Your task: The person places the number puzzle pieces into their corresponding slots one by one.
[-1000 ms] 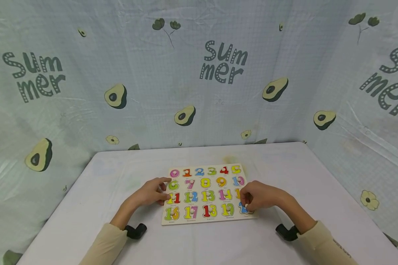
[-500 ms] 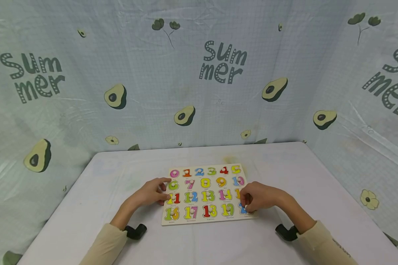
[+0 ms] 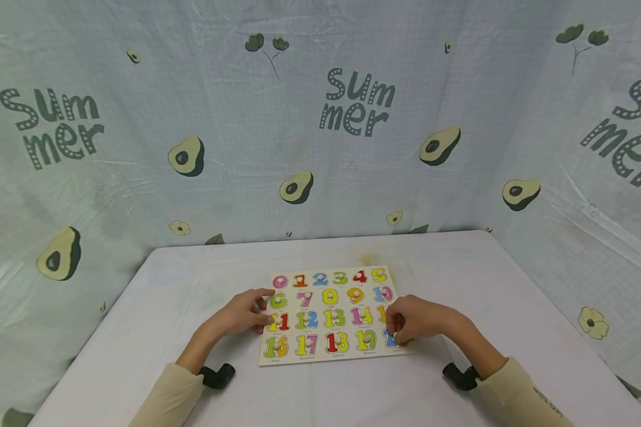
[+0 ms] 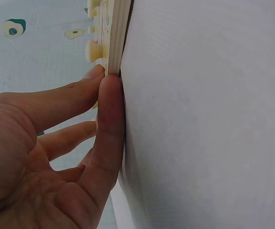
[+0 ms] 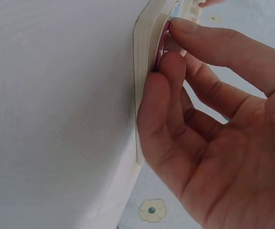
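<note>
A wooden number puzzle board [image 3: 320,359] lies flat on the table, with several colourful number pieces with knobs in its slots. My left hand [image 3: 240,311] rests at the board's left edge. Its thumb lies on the face by the 11 piece [image 3: 279,322], and a finger touches the side edge in the left wrist view. At the front right corner, my right hand [image 3: 419,318] pinches a number piece [image 3: 389,339] with a blue 2 showing; the rest of it is hidden by the fingers. The right wrist view shows this piece's dark pink edge [image 5: 161,50] close to the board.
The white-covered table [image 3: 352,397] spreads around the board. A pale curtain [image 3: 235,196] printed with avocados and lettering hangs behind and at the sides. Black wrist-worn devices [image 3: 219,376] sit below both hands.
Both hands keep nearly the same places. The piece under the right fingers has shifted slightly, and the head view has tilted a little.
</note>
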Action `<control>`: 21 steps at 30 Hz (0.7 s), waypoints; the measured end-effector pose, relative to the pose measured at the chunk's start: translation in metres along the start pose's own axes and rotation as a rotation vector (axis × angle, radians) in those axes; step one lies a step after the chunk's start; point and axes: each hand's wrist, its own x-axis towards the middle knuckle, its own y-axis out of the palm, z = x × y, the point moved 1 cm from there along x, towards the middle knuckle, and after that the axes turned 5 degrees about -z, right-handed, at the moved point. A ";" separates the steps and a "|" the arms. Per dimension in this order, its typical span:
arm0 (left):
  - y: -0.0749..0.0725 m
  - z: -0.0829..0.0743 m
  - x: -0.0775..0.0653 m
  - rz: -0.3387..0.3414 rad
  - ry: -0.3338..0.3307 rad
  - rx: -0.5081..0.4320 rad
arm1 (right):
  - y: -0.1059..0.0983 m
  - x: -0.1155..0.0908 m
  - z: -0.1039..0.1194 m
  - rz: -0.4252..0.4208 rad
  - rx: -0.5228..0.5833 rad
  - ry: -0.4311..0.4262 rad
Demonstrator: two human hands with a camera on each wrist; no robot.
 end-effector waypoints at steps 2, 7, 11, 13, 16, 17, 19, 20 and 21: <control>-0.001 0.000 0.000 -0.001 0.000 0.001 | 0.001 0.000 0.000 -0.003 -0.004 0.007; -0.001 -0.001 0.000 -0.013 -0.011 0.004 | 0.000 0.001 0.002 -0.011 -0.022 0.021; 0.000 -0.002 -0.001 -0.015 -0.024 0.005 | 0.002 0.001 0.000 -0.014 -0.012 0.039; 0.000 -0.002 -0.001 -0.018 -0.029 0.009 | 0.003 0.001 -0.001 -0.013 -0.007 0.041; 0.001 -0.002 -0.001 -0.027 -0.032 0.007 | 0.004 0.002 -0.002 -0.014 -0.008 0.042; 0.001 -0.001 -0.001 -0.027 -0.031 0.007 | 0.004 0.002 -0.002 -0.014 -0.008 0.041; 0.002 -0.001 -0.001 -0.029 -0.030 0.009 | 0.004 0.002 -0.002 -0.013 0.003 0.049; 0.002 -0.001 -0.001 -0.029 -0.030 0.010 | 0.004 0.002 -0.002 -0.013 0.009 0.054; 0.003 -0.001 -0.001 -0.027 -0.030 0.013 | 0.004 0.002 -0.003 -0.012 0.010 0.059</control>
